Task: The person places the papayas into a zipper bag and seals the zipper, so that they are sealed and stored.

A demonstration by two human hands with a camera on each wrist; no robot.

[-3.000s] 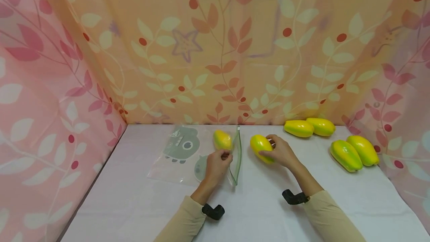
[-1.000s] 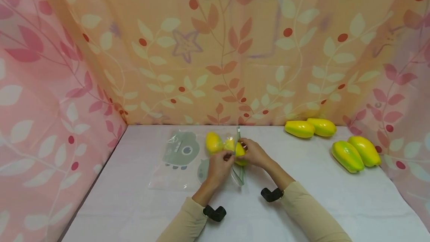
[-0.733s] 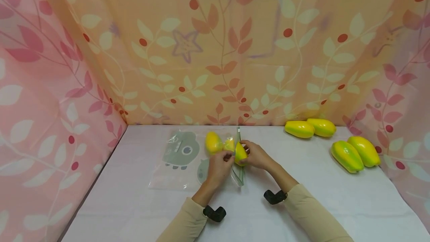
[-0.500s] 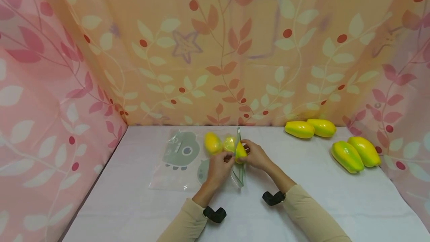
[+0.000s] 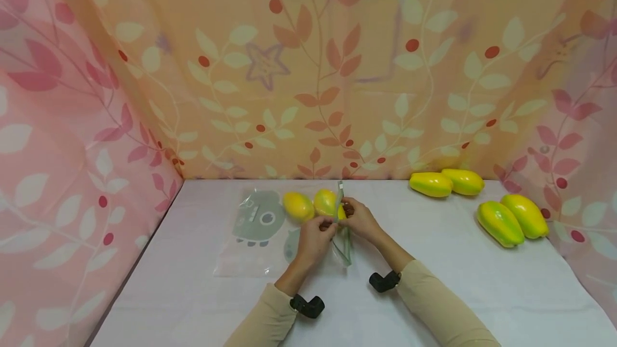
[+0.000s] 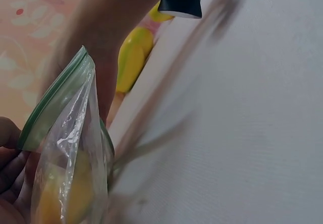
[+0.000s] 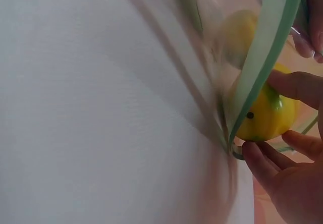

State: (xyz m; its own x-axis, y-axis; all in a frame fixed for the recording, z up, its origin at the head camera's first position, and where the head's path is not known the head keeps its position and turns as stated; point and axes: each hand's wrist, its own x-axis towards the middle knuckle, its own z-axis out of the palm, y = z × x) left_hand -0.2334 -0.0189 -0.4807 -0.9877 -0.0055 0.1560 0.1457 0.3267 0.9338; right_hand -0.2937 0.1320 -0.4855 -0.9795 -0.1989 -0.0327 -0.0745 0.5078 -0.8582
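A clear zip bag (image 5: pixel 226 258) printed with grey-green cartoon figures lies flat, its green-edged mouth facing right. My left hand (image 5: pixel 314 241) pinches the rim of the mouth; in the left wrist view the zip bag's green strip (image 6: pixel 50 100) stands parted. One yellow papaya (image 5: pixel 298 206) is inside the bag. A second papaya (image 5: pixel 325 202) is mostly through the mouth. My right hand (image 5: pixel 361 220) holds its outer end; in the right wrist view, thumb and fingertips sit around that papaya's end (image 7: pixel 272 115), beside the green rim.
Two papayas (image 5: pixel 430 185) lie at the back right of the white table (image 5: pixel 183 304). Another pair of papayas (image 5: pixel 500 224) rests nearer the right edge. Patterned cloth (image 5: pixel 308 95) hangs behind and at both sides.
My right hand has brought a papaya leftward from the table into the bag's mouth and pushed it deeper. The papaya inside has shifted left. My left hand keeps its pinch on the rim.
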